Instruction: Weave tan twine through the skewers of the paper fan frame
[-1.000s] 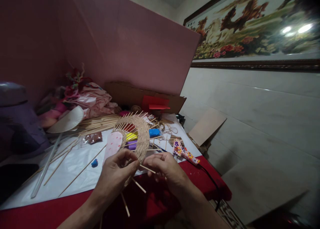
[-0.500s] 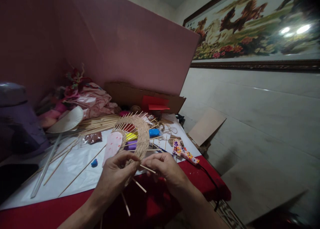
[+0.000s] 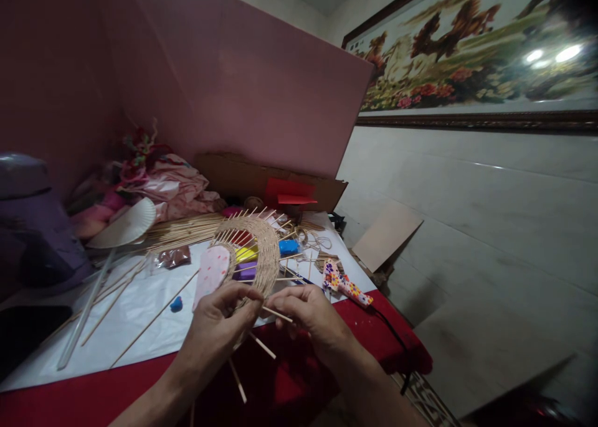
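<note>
Lower sticks: two (image 3: 237, 380) (image 3: 264, 345) jut out below the hands, one toward 5 o'clock, the other between 4 and 5.
Left hand: at the weave's near end, nearly closed, thumb and bent forefinger (image 3: 247, 288) pinching the rim; the nearer of the two hands.
Right hand (image 3: 312, 312): at the left hand's 3 o'clock, fingers curled in and thumb close to forefinger, tips just beside the rim; whether they grip a strand, I cannot tell.
Stick (image 3: 280, 315): between the hands, running from the rim to 4 o'clock, its free end bare.
Weave (image 3: 268, 259): a curved band reaching away from the fingertips, mostly toward 11 and 12 o'clock. Its visible long run goes roughly 6 to 12, then bends over toward 10; the hollow faces 9.
Ribs (image 3: 290, 257): fan outward from the far and outer edges, about 11 round to 3.
Pad (image 3: 213, 268): pale with red dots, on the weave's 9 o'clock side.
Glue gun (image 3: 341, 282): at the right hand's 2 o'clock, well apart from the weave.
Blue pack (image 3: 288, 247): beyond the hands, just past the weave's 3 o'clock edge.
</note>
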Demonstrator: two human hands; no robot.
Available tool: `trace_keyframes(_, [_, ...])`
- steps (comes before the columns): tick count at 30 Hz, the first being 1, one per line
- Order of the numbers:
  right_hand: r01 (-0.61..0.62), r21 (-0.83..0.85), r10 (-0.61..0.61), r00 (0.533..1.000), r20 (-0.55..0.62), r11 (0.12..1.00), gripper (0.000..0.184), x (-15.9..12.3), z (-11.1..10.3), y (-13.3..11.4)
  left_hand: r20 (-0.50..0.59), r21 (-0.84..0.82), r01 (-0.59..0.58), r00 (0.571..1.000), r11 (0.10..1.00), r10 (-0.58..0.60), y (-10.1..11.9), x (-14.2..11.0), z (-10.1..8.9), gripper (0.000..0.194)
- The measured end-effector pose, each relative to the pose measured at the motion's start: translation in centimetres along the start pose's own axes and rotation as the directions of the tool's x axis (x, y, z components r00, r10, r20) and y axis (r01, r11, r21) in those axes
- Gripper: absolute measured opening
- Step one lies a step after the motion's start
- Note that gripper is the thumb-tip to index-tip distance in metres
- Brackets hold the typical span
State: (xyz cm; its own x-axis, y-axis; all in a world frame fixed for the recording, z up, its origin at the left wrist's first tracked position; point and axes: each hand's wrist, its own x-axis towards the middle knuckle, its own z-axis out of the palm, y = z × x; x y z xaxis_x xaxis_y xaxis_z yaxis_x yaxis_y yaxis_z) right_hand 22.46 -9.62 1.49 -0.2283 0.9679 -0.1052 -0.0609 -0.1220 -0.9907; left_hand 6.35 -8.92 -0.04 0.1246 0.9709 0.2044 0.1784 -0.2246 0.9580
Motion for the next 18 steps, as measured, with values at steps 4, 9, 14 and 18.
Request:
trace_keyframes(4, [0.01,-0.019,-0.011,1.0,-0.029,1.0,0.02,-0.15,0.02,-0.2,0.015,0.004,-0.003,1.0,1.0,0.003,0.09,-0.17,-0.07,0.017])
trace_keyframes(9, [0.008,-0.058,-0.01,0.999,-0.042,0.998,0.023,-0.31,-0.02,-0.36,0.027,-0.063,0.035,0.999,0.997,-0.034,-0.05,-0.29,-0.03,0.015])
trace_keyframes(14, [0.022,-0.052,-0.024,0.999,-0.039,0.998,0.021,-0.33,0.0,-0.4,0.043,-0.11,0.066,0.997,0.992,-0.062,-0.11,-0.37,0.0,0.014])
trace_keyframes(18, [0.024,-0.052,-0.026,0.999,-0.038,0.998,0.021,-0.27,-0.03,-0.23,0.045,-0.071,0.032,0.999,0.997,-0.029,-0.05,-0.46,-0.1,0.014])
